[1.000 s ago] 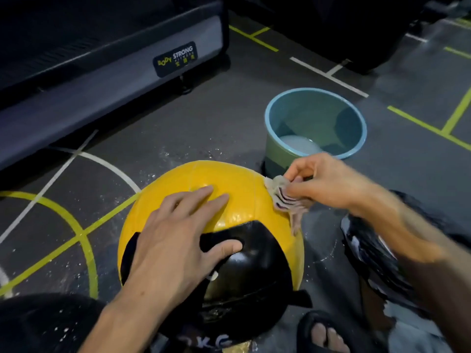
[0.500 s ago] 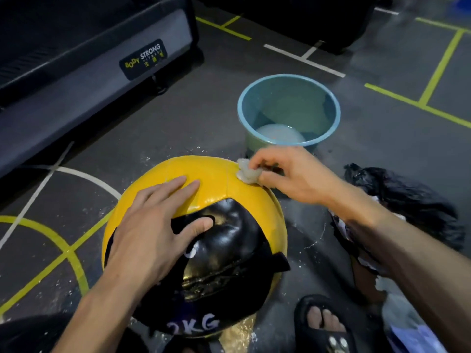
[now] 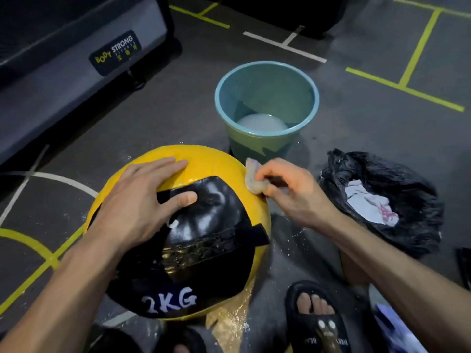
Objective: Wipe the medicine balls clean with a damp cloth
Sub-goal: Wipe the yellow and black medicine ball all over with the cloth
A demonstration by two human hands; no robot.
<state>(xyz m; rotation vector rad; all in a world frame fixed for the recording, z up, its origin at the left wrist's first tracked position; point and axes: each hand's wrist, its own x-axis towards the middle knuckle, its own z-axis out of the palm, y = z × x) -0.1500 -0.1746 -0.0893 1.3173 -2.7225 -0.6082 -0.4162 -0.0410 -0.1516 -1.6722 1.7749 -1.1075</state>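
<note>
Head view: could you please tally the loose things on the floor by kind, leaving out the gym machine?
Medicine ball: 1
Bucket: 1
Cloth pressed to the ball by the right hand, left hand flat on the ball: 1
Black bag: 1
Total: 4

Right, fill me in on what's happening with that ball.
A person crouched on the gym floor is wiping a yellow and black medicine ball marked 2KG. The left hand lies flat on top to steady it, while the right hand presses a bunched cloth against its upper right side. A teal bucket with cloudy water stands just behind.
</note>
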